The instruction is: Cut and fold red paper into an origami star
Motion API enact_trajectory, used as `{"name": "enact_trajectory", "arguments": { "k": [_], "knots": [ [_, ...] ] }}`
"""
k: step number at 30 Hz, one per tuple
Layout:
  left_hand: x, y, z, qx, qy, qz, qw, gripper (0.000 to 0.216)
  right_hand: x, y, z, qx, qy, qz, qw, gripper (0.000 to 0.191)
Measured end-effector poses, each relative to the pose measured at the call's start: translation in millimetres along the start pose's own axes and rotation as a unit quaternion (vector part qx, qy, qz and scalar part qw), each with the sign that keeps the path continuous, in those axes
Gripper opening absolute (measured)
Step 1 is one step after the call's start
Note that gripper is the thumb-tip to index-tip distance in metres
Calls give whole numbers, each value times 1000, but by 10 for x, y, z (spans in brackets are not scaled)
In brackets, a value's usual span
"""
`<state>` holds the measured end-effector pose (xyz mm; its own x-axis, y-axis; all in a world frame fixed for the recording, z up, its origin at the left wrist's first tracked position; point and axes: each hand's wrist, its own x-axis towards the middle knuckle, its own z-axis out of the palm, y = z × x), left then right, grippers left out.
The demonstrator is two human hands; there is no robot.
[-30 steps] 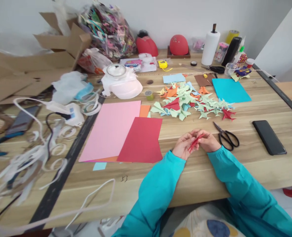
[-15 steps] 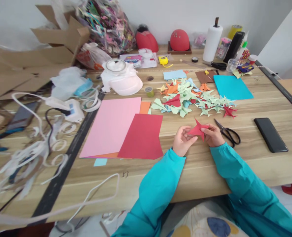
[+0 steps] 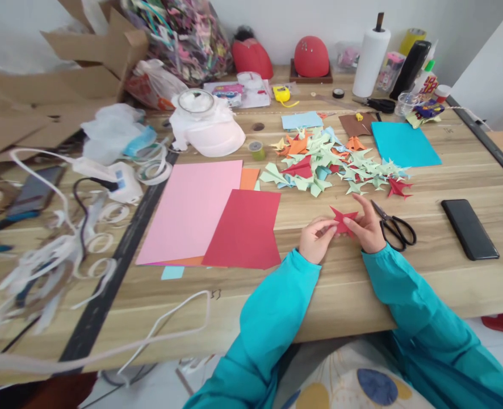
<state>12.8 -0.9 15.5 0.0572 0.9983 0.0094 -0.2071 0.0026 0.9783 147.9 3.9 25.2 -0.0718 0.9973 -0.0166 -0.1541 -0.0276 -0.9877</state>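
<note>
Between my hands is a small red folded paper piece point(image 3: 343, 221) with pointed, star-like tips. My left hand point(image 3: 317, 238) pinches its left side between thumb and fingers. On the other side my right hand point(image 3: 367, 228) grips it with the thumb, its index finger raised and pointing up. Black-handled scissors point(image 3: 397, 230) lie just right of my right hand. Beyond my hands spreads a pile of folded paper pieces point(image 3: 319, 162), mostly pale green, with some red, orange and blue. A red paper sheet point(image 3: 245, 230) rests left of my left hand, overlapping a pink sheet point(image 3: 192, 210).
A black phone point(image 3: 470, 229) lies at the right, and a turquoise paper stack point(image 3: 405, 144) behind it. White cables and a power strip point(image 3: 126, 183) clutter the left side. Along the back stand a paper roll point(image 3: 371, 62), a red pincushion point(image 3: 311, 57) and a cardboard box point(image 3: 85, 85).
My right index finger has lifted off the red folded paper and now points upward. My left fingers have closed nearer together on the paper. The view has shifted slightly.
</note>
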Motion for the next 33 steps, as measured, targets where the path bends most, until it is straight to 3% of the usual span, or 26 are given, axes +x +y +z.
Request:
{"name": "enact_trajectory", "arguments": {
  "k": [3, 5, 11, 14, 25, 33],
  "knots": [
    [5, -5, 6, -10, 3, -7, 1000, 16, -17, 16, 0, -66, -36, -31, 997, 27],
    [8, -2, 6, -11, -1, -11, 1000, 15, -3, 40, -20, -77, -35, -29, 996, 23],
    [11, 15, -8, 23, -41, 24, 999, 28, 43, 33, -66, -48, 8, -2, 999, 21],
    [6, 22, -22, 63, -37, 56, 996, 23, 38, -10, -56, -15, 18, 20, 1000, 23],
    [-8, -8, -48, 207, -51, 255, 943, 19, 49, -3, -61, -13, 19, 3, 1000, 18],
    [10, -52, -61, 218, -57, 276, 935, 14, 46, 7, -73, -20, 16, 0, 1000, 14]
  ]
}}
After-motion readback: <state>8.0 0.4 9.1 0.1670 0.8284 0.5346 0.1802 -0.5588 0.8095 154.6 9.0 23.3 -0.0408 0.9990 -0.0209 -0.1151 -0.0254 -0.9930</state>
